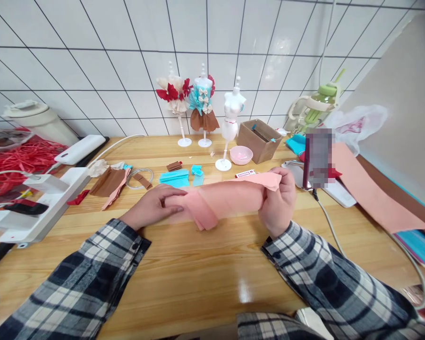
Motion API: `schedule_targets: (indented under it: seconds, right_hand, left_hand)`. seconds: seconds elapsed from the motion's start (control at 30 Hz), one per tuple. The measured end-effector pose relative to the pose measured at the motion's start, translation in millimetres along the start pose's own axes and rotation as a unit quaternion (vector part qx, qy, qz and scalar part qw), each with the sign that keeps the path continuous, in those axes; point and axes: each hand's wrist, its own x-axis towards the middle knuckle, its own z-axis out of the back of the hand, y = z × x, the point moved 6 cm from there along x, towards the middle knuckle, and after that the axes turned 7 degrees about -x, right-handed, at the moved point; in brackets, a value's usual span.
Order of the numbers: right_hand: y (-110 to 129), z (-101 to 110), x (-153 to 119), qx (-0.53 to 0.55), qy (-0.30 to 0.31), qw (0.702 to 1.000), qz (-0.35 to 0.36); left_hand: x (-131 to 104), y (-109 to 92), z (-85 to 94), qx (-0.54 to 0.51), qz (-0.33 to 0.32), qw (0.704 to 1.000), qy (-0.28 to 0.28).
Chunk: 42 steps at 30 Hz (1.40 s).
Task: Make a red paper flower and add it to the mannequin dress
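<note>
The left hand (pixel 152 205) presses flat, fingers together, on the pink crepe strip (pixel 226 200); at three o'clock the right hand (pixel 278 200) pinches its end. Even tension would likely keep folds crisp.

A pixelated block (pixel 318 158) masks the upright device at right, its face unreadable. The right hand (pixel 278 200) covers one end of the pink fabric strip (pixel 226 198), with its fingers (pixel 285 182) wrapped behind. The red strands (pixel 17 163) and the teal sheet (pixel 423 245) run past the frame edges.
</note>
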Motion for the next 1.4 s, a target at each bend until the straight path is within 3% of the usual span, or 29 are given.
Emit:
schedule_targets:
  seconds: [0.07,0.1,0.2,0.3,0.4,0.5,0.53,0.6,0.7,0.77,0.9,1.07,1.17,1.23,1.33,1.4]
  right_hand:
    - [-5.3,-1.0,3.2,0.038,0.020,0.997,-0.059]
    - [-8.8,-2.8,4.1,0.055,0.038,0.994,-0.091]
    - [-18.6,-9.3,3.3,0.101,0.092,0.976,-0.172]
    - [-21.4,-15.6,-0.3,0.138,0.125,0.960,-0.208]
    - [-15.1,-26.6,-8.8,0.153,0.192,0.943,-0.226]
    - [-3.6,-37.4,-22.4,0.135,0.282,0.925,-0.217]
    - [0.6,-38.8,-26.2,0.122,0.301,0.925,-0.199]
    - [7.8,-37.3,-31.3,0.087,0.310,0.935,-0.149]
    - [14.9,-31.4,-34.4,0.047,0.300,0.949,-0.085]
    - [17.7,-28.7,-33.7,0.046,0.297,0.951,-0.067]
    - [17.0,-23.3,-21.3,0.066,0.267,0.959,-0.075]
    - [-2.9,-10.8,9.7,0.037,0.188,0.976,-0.100]
    - [-19.5,-3.4,23.2,0.055,0.149,0.980,-0.119]
    - [-25.4,-0.8,25.8,0.078,0.143,0.978,-0.133]
    - [-14.6,-2.7,23.0,0.108,0.202,0.968,-0.105]
    - [0.6,-15.1,11.3,0.117,0.363,0.921,-0.080]
  left_hand:
    - [-3.6,10.2,2.7,-0.015,0.037,0.999,0.014]
    - [-5.4,16.9,7.2,-0.023,0.069,0.997,-0.017]
    - [-12.5,32.9,24.6,-0.064,0.142,0.972,-0.176]
    - [-16.2,34.5,35.8,-0.079,0.141,0.945,-0.284]
    - [-14.9,16.2,40.5,0.018,0.099,0.948,-0.302]
    - [-21.2,-23.5,37.9,0.062,-0.007,0.932,-0.356]
    - [-22.3,-39.2,30.4,0.019,-0.060,0.936,-0.345]
    - [-15.8,-67.1,-2.0,-0.108,-0.110,0.968,-0.197]
    - [-6.4,-97.1,-53.6,-0.230,-0.073,0.970,-0.008]
    - [1.0,-102.8,-73.8,-0.294,-0.018,0.955,0.034]
    - [11.0,-100.0,-88.2,-0.331,0.007,0.941,0.071]
    - [4.4,-88.2,-93.4,-0.304,0.053,0.944,0.116]
    - [1.0,-82.7,-88.2,-0.284,0.065,0.951,0.108]
    - [2.2,-74.6,-79.1,-0.238,0.072,0.966,0.069]
    - [5.1,-59.8,-59.2,-0.148,0.069,0.986,-0.011]
    - [4.8,-51.2,-45.1,-0.125,0.069,0.988,-0.062]
